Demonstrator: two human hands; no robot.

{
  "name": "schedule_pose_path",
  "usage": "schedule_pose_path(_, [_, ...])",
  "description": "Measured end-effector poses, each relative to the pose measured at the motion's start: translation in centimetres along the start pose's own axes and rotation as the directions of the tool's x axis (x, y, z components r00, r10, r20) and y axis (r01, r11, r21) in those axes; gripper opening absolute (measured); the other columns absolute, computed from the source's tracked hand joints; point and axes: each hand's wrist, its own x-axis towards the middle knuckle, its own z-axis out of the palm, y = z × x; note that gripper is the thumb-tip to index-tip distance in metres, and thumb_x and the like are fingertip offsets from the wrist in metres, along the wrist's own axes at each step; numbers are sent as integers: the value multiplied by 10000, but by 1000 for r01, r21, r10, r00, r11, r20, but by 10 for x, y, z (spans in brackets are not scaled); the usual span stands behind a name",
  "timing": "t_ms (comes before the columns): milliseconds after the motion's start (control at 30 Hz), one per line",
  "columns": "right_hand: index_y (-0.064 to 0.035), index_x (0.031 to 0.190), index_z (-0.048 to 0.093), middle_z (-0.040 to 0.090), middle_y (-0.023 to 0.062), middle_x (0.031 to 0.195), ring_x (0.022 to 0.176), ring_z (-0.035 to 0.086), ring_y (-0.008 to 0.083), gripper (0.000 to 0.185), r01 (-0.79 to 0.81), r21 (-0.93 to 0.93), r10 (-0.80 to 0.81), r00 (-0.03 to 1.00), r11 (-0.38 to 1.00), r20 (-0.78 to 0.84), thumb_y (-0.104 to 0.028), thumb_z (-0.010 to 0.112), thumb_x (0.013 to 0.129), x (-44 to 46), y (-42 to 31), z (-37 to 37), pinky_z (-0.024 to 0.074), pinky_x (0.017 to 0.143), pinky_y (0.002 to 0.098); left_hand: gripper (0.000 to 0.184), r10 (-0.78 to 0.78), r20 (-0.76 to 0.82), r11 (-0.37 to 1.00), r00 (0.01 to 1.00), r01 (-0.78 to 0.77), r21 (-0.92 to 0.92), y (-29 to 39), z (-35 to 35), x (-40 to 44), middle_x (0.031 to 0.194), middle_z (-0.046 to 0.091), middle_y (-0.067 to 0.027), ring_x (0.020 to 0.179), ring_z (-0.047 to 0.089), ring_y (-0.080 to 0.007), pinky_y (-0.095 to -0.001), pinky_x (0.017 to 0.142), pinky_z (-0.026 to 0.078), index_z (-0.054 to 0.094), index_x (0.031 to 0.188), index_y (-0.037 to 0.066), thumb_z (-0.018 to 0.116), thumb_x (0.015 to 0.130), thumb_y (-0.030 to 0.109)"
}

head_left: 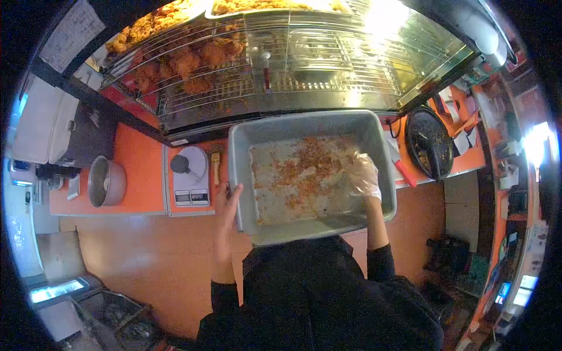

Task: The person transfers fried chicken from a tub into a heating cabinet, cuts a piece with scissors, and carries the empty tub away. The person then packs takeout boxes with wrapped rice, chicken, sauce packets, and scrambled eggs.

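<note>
A large grey plastic tub (243,231) is in front of my body, with orange-brown fried crumbs (307,169) scattered over its bottom. My left hand (228,203) grips the tub's left wall, thumb up along the rim. Inside the tub, at its right side, my right hand (364,175) wears a clear plastic glove. It is beside the crumbs, its fingers pointing away from me; glare and blur on the glove hide how far they are bent and whether anything is in them.
Beyond the tub stands a lit display case with wire racks (328,64) and fried pieces (187,61). Left on the orange counter are a kitchen scale (192,190), a brush (216,167) and a metal pot (107,181). A black round pan (430,140) and a red-handled tool (404,172) lie right.
</note>
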Motion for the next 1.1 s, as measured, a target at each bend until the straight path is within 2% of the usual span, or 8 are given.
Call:
schedule_pose_path(100, [-60, 914, 642, 604, 159, 772, 789, 607, 319, 276, -218, -11, 214, 949, 976, 231, -324, 618, 836, -1, 9, -8, 474, 680, 424, 358, -114, -57, 993, 992, 115, 1, 37, 13, -9, 756, 549, -22, 685, 507, -124, -288, 624, 413, 550, 955, 22, 705, 820, 316])
schedule_pose_path(333, [-61, 839, 636, 610, 142, 752, 732, 598, 321, 229, -170, 304, 133, 981, 937, 139, -289, 619, 851, 18, -23, -39, 472, 654, 429, 511, 169, 0, 985, 986, -169, -13, 90, 24, -54, 1038, 601, -84, 931, 567, -170, -305, 837, 444, 503, 1172, 16, 756, 759, 179])
schedule_pose_path(433, [-85, 900, 636, 608, 133, 743, 730, 602, 319, 191, 140, 398, -140, 990, 907, -28, -268, 611, 852, 30, -24, -43, 473, 639, 433, 559, 123, -33, 991, 992, -125, -45, 109, 34, -78, 1079, 581, -89, 959, 561, -176, -312, 847, 441, 470, 1223, 24, 746, 747, 127])
schedule_pose_path(500, [-94, 927, 627, 605, 122, 727, 717, 599, 321, 160, 150, 55, -151, 988, 987, 13, -232, 587, 858, 38, -17, -46, 477, 630, 434, 509, 115, -133, 991, 984, -124, -58, 118, 41, -95, 1028, 606, -111, 950, 586, -191, -336, 847, 468, 474, 1222, 11, 681, 757, -3])
schedule_pose_path(667, [-80, 873, 613, 607, 140, 771, 724, 598, 328, 125, 74, -70, -76, 997, 995, -33, -195, 574, 844, 25, 50, -61, 464, 623, 449, 528, 125, -193, 992, 973, -120, 39, 116, 48, -130, 1024, 609, -117, 946, 593, -193, -339, 864, 461, 471, 1230, 14, 653, 737, -43])
schedule_pose_path(833, [-73, 945, 653, 651, 166, 853, 772, 627, 351, 327, -194, 52, 200, 966, 980, -163, -371, 650, 811, 11, 94, -89, 485, 683, 434, 472, 49, -227, 998, 973, -58, -33, 95, 47, -159, 994, 603, -105, 892, 586, -172, -322, 823, 463, 500, 1141, 21, 654, 700, -47])
schedule_pose_path(867, [-54, 875, 647, 662, 180, 853, 763, 636, 356, 407, -468, -48, 462, 843, 882, 274, -450, 673, 784, 24, 77, -117, 492, 701, 418, 433, 56, -250, 998, 967, -64, -25, 97, 49, -165, 974, 597, -96, 875, 581, -165, -318, 810, 461, 504, 1093, 25, 656, 693, -41])
schedule_pose_path(1100, [-51, 822, 654, 642, 174, 786, 752, 632, 347, 369, -283, 189, 262, 956, 940, 131, -420, 667, 795, 14, 98, -88, 487, 688, 417, 418, -17, -390, 986, 921, -49, -161, 89, 62, -202, 979, 589, -91, 890, 577, -152, -321, 813, 457, 506, 1098, 13, 634, 702, -32])
